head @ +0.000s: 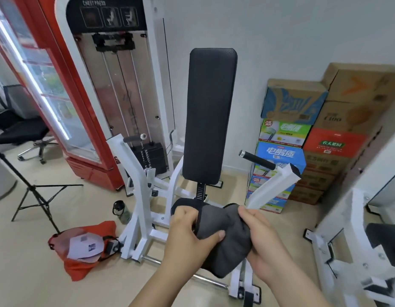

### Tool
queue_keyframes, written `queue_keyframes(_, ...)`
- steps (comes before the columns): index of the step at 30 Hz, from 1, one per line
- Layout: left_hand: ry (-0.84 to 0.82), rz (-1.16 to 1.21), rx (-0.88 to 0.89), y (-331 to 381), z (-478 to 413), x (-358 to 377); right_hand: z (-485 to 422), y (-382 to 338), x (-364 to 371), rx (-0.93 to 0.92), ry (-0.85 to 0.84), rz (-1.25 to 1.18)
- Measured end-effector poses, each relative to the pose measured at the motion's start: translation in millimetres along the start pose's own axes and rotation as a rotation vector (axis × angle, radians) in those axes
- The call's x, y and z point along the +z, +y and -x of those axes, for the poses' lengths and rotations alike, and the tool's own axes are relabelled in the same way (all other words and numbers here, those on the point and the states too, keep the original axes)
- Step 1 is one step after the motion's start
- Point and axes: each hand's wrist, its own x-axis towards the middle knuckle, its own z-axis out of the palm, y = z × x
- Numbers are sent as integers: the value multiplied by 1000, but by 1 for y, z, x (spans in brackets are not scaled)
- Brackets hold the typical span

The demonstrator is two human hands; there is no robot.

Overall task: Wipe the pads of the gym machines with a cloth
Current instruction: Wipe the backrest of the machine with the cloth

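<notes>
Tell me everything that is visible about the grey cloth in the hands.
The cloth is dark grey, soft-looking fabric, bunched and folded, not spread out. The left hand grips its left side, thumb across the front; the right hand holds its upper right part. It is held low before the chest press machine, below the upright black back pad, which it does not touch. Its lower end hangs loose.

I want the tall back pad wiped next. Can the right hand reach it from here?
Probably yes: nothing stands between the right hand and the back pad, whose front faces the person uncovered. The white handle arm juts beside it, not across it. The left hand also grips the grey cloth.
</notes>
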Motion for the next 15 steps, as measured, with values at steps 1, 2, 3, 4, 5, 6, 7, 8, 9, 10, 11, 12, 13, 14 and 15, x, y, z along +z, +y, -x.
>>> queue_keyframes(1, 5, 27, 37, 4, -10, -8, -7, -7, 8, -17, 32, -14)
queue_keyframes(2, 9, 85, 57, 9, -22, -16, -17, -16, 15, -45, 56, -15)
queue_keyframes(3, 9, 149, 58, 15, -32, -22, -26, -26, 20, -76, 64, 2)
queue_keyframes(4, 9, 208, 48, 19, -43, -27, -34, -36, 25, -103, 49, 43)
queue_keyframes(5, 10, 250, 49, 23, -56, -30, -45, -45, 31, -126, 15, 92)
queue_keyframes(6, 14, 283, 50, 26, -69, -32, -55, -53, 36, -140, -28, 136)
queue_keyframes(7, 21, 306, 56, 28, -87, -34, -68, -62, 43, -146, -78, 159)
queue_keyframes(8, 30, 330, 59, 31, -106, -34, -82, -70, 51, -146, -134, 163)
queue_keyframes(9, 41, 345, 71, 34, -124, -35, -92, -76, 59, -141, -194, 138)
queue_keyframes(10, 63, 365, 91, 36, -147, -36, -108, -83, 68, -124, -255, 91)
queue_keyframes(11, 88, 374, 120, 39, -170, -37, -122, -91, 77, -108, -310, 48)
queue_keyframes(12, 112, 376, 134, 43, -190, -38, -134, -98, 85, -112, -352, 21)
queue_keyframes(13, 126, 365, 147, 43, -215, -38, -152, -105, 93, -132, -369, 15)
queue_keyframes(14, 132, 341, 158, 41, -242, -37, -172, -113, 102, -160, -350, 29)
queue_keyframes(15, 113, 328, 152, 37, -263, -36, -188, -123, 109, -191, -311, 56)
